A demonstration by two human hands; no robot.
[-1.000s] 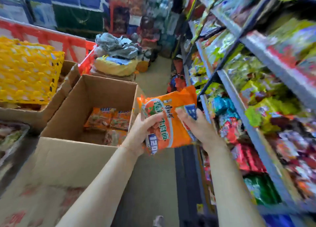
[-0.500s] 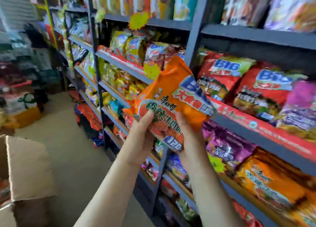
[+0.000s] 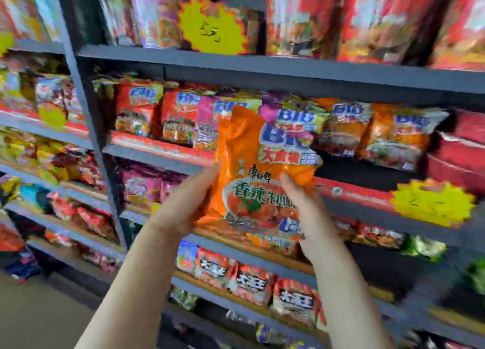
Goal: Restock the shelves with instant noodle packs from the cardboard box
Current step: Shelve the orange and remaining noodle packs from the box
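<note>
Head view: grey metal store shelves (image 3: 262, 67), tiered and packed with blurred rows of red, orange and purple snack and noodle packets, fill the background, with yellow starburst price tags (image 3: 214, 29) fixed to their edges. An orange plastic instant noodle pack (image 3: 259, 170) is held upright in front of the middle shelf. The left hand (image 3: 183, 204) grips its left edge; the right hand (image 3: 307, 212) grips its lower right side, thumb on the printed face.
</note>
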